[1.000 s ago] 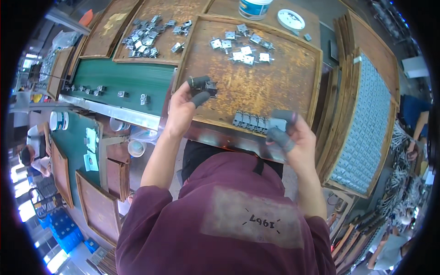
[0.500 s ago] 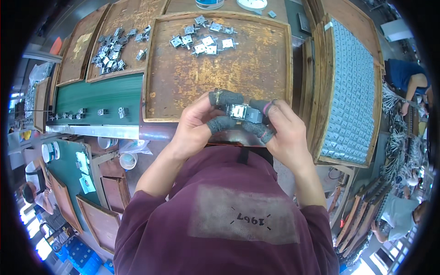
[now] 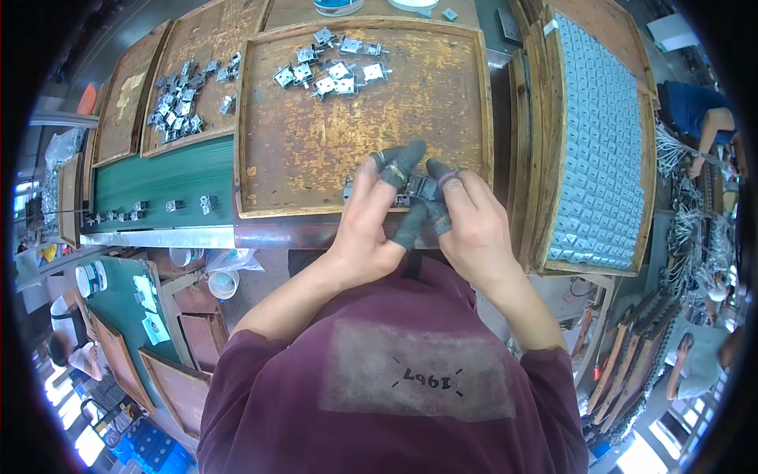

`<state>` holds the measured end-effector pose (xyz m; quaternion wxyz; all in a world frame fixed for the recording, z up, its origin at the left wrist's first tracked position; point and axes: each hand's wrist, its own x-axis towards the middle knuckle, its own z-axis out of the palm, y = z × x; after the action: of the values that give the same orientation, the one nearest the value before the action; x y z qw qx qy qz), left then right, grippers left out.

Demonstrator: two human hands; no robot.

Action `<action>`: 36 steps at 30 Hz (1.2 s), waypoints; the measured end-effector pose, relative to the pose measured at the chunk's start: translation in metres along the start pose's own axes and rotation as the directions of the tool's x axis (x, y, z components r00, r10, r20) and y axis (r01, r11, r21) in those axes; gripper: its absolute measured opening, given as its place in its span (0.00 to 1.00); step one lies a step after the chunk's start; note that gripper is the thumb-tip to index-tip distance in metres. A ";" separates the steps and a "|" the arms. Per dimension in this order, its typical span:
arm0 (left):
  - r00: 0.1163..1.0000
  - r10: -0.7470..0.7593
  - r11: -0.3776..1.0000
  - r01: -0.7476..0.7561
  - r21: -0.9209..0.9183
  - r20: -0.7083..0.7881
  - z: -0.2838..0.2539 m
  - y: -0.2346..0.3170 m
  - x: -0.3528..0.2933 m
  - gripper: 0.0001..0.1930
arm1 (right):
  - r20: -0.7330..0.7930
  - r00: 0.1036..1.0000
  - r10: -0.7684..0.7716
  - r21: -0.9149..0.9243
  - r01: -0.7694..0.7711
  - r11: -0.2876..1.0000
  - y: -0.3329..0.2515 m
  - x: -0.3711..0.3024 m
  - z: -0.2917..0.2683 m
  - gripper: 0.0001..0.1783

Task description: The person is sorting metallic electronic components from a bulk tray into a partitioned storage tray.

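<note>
One metal part (image 3: 422,188) between covered fingers (image 3: 406,158), long axis unclear

You have bright, even light on your hands (image 3: 365,229); far below them, both sides, glare whitens patches, and fisheye distortion curves the tray (image 3: 592,269) rightward.

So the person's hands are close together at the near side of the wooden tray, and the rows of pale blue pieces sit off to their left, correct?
Wrong side: in the head view, the rows of pale blue pieces sit to the person's right. The left hand and right hand are close together at the near side of the wooden tray.
</note>
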<state>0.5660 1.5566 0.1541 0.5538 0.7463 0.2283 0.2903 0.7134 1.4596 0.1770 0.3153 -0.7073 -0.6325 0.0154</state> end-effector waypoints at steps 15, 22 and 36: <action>0.934 0.349 0.936 -0.351 0.020 0.074 0.014 -0.007 0.018 0.37 | 0.421 0.877 0.230 0.511 -0.439 0.739 0.024 -0.008 -0.021 0.32; 0.875 0.455 0.874 -0.474 0.107 0.165 0.026 -0.005 0.021 0.33 | 0.345 0.909 0.236 0.417 -0.373 0.829 0.023 -0.017 -0.031 0.23; 0.826 -0.561 0.817 0.541 0.198 0.060 -0.120 -0.118 0.002 0.29 | -0.623 0.547 0.559 -0.164 -0.790 0.590 0.292 -0.096 -0.234 0.19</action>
<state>0.4833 1.6744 0.0671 0.5596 0.7087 0.4264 0.0529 1.0509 1.2728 0.1925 0.2745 -0.9261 -0.1786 -0.1874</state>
